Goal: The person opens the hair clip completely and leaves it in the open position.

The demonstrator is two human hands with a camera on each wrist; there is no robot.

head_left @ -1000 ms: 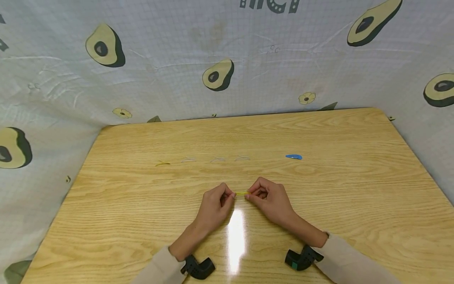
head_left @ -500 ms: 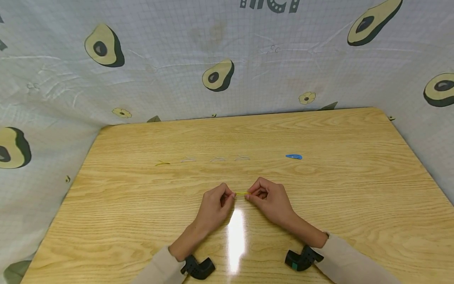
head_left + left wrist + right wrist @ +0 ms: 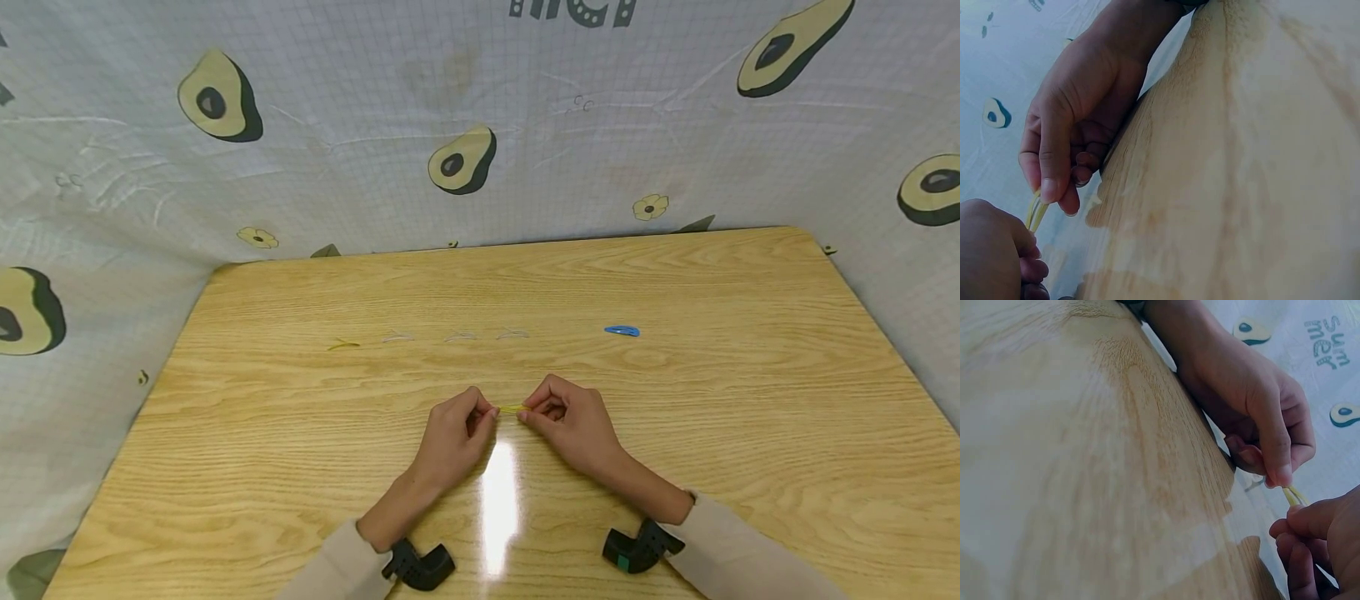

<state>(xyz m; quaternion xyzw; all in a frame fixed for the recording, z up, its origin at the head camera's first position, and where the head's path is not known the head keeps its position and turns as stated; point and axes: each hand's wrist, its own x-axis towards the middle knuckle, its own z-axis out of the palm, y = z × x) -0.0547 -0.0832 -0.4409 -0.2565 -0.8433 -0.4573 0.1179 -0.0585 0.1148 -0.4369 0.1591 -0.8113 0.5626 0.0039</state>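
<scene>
A narrow yellow hair clip stretches between both hands, close over the table in the head view. My left hand pinches one end of it between thumb and forefinger. The right hand pinches the opposite end the same way, its other fingers curled in. In the left wrist view the clip shows two slim strands with a gap between them. The right wrist view has the same clip mostly covered by fingertips.
Beyond the hands lies a row: a thin yellow clip at left, then three pale, thin clips. A blue snap hair clip lies further right on the wooden table. An avocado-print sheet hangs behind.
</scene>
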